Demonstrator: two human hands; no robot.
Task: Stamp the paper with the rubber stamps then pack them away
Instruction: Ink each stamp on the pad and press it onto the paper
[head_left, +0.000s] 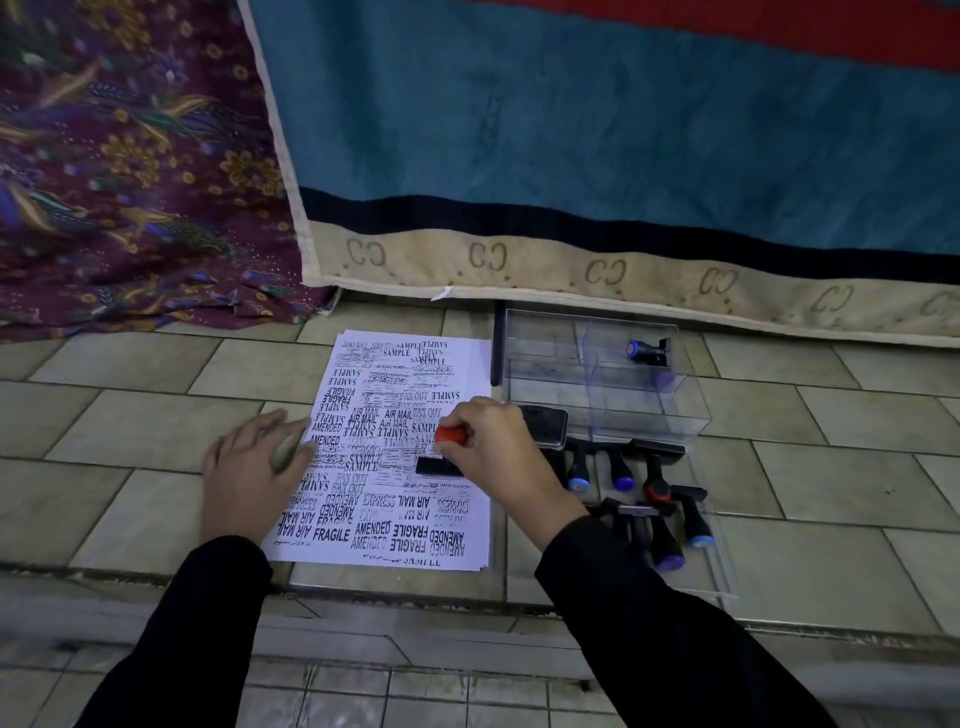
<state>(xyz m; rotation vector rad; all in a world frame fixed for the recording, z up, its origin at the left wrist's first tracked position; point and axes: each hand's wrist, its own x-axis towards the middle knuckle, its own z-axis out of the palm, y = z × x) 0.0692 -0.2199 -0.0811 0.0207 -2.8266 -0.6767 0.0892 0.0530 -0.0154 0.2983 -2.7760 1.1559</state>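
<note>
Both arms, in black sleeves, reach in from the bottom edge of the frame. The left hand (254, 467) lies flat at centre left, fingers straight and relaxed, its fingertips pressing on the left edge of the white sheet of paper covered in black stamped words (384, 525). The paper lies on the beige tiled floor (130, 415) in the middle of the frame. The right hand (498, 447), just right of centre, has its fingers curled round the red-knobbed rubber stamp with a black rectangular base (439, 465), whose base is down against the sheet.

To the right of the paper stands a clear plastic box with compartments (550, 358). One blue-capped black stamp (647, 351) lies on its side in an upper compartment. A black ink pad (543, 426) sits just below the box, beside the right hand. Lower right, a flat clear plastic tray (722, 571) holds several black-handled stamps with blue, purple and red ends (621, 473), lying loose.
</note>
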